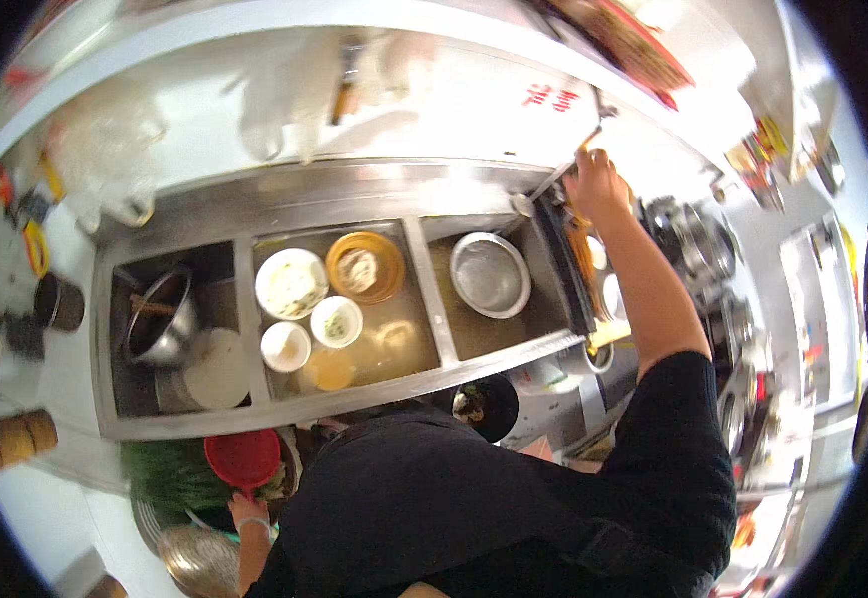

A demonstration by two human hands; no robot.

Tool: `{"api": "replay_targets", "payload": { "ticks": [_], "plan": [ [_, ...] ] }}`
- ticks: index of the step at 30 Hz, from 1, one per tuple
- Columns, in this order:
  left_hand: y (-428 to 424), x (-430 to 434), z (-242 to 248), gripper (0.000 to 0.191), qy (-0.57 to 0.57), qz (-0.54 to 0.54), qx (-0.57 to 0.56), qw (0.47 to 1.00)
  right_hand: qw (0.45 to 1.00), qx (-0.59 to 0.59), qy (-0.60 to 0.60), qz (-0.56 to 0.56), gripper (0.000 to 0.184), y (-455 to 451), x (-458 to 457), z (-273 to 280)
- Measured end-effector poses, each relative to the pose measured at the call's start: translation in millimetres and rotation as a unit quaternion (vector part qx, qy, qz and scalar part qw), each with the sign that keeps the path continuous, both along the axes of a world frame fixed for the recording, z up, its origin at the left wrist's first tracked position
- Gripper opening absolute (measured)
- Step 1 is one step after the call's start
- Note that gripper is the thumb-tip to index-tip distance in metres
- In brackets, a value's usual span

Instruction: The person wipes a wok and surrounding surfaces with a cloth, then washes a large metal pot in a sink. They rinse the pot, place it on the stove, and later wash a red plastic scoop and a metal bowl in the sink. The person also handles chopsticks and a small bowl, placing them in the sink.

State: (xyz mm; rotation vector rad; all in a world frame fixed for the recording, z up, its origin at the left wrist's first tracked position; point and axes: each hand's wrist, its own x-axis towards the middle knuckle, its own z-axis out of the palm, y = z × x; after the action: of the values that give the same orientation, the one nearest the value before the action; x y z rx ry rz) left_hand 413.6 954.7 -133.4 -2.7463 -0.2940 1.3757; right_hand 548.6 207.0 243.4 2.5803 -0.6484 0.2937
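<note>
Low at the left, my left hand [249,510] grips the handle of a red plastic dipper [242,457], held over green leafy vegetables [168,478]. My right hand [600,185] is stretched to the upper right, past the sink's right end. Its fingers curl at a thin metal rod [555,178] with a rounded end; blur hides whether this is a ladle or a tap spout. In front of me is a three-basin steel sink [422,291]. White bowls [292,284] and a brown bowl [392,265] sit in the middle basin's cloudy water. A metal bowl [490,275] is in the right basin.
The left basin holds a tilted steel pot [161,318] and a pale round item [217,368]. A round metal strainer [198,557] lies beside my left forearm. A dark pan [486,407] is below the sink's front edge. Plastic bags [108,142] hang on the wall; pots [695,243] stand at right.
</note>
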Motion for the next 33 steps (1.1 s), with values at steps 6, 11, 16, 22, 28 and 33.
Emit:
{"api": "replay_targets", "payload": {
  "ticks": [6,11,16,22,28,33],
  "plan": [
    [38.2,12.1,-57.4,0.055,-0.074,-0.049,0.017,0.996,0.984,0.029,-0.149,-0.093,0.056,-85.7,2.2,31.7],
    [31.5,18.5,-11.7,0.045,-0.203,-0.093,-0.004,0.975,0.989,0.042,-0.133,-0.039,0.061,-156.8,53.8,28.3],
    [-59.4,18.8,89.2,0.033,-0.291,-0.026,-0.067,0.954,0.989,0.073,-0.128,0.013,0.033,-183.5,79.0,33.9],
    [-205.3,76.6,173.8,0.030,-0.355,-0.198,-0.187,0.894,0.967,0.251,-0.016,-0.045,0.029,-187.6,78.5,74.3],
    [-391.5,150.2,212.6,0.033,-0.264,-0.319,-0.284,0.865,0.834,0.372,-0.396,0.098,0.054,-194.8,36.8,-50.4],
    [-545.0,206.4,175.0,0.039,-0.148,-0.440,-0.372,0.804,0.789,0.562,0.240,-0.059,0.023,-189.3,-90.2,-302.4]
  ]
}}
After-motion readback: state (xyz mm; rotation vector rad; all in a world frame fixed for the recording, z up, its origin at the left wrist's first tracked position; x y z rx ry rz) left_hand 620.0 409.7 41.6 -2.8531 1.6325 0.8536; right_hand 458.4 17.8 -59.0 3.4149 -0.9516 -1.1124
